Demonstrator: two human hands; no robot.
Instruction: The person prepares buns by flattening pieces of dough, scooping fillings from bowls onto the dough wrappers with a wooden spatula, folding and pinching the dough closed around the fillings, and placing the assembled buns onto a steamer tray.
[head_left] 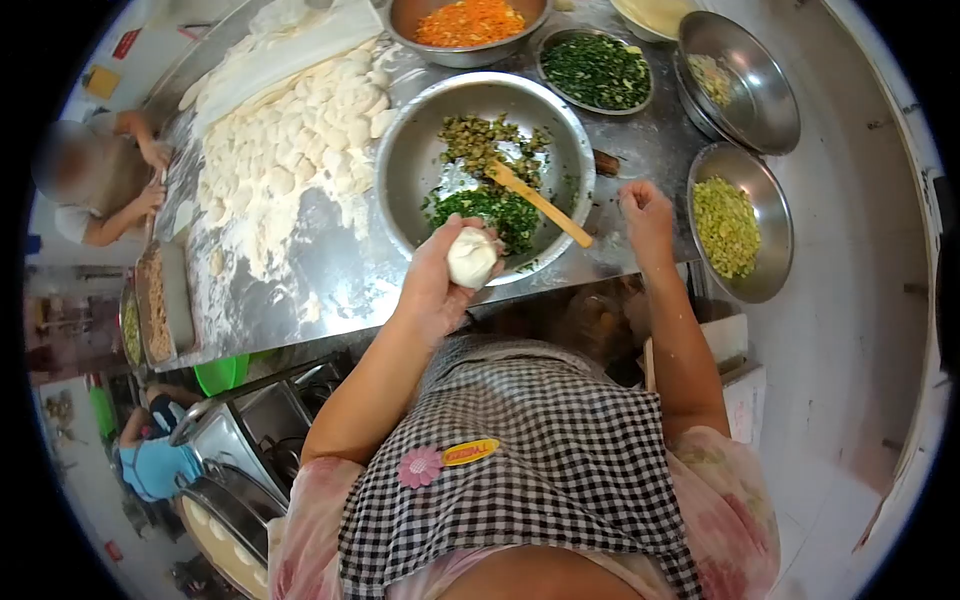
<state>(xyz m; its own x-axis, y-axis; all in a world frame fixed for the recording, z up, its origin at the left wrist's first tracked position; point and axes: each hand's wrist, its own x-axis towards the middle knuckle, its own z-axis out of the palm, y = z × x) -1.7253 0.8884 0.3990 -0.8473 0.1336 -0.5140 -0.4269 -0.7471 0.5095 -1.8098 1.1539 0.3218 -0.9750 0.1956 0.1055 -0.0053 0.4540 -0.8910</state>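
Note:
A round white filled bun (471,257) with a gathered, pleated top rests in my left hand (430,283), whose fingers cup it over the near rim of a large steel bowl (400,165). Inside that bowl lie chopped greens (500,212) and a browner chopped filling (470,145). A flat wooden spatula (545,205) leans in it, its handle over the right rim. My right hand (650,215) is raised to the right of the bowl, fingers curled together, with nothing visible in them.
Many dough pieces (300,150) lie on the floured steel table (350,320). Bowls of shredded carrot (470,22), dark greens (597,72) and pale green filling (728,225) stand around, with a steel bowl (755,85) at far right. A co-worker (105,175) stands at the left end.

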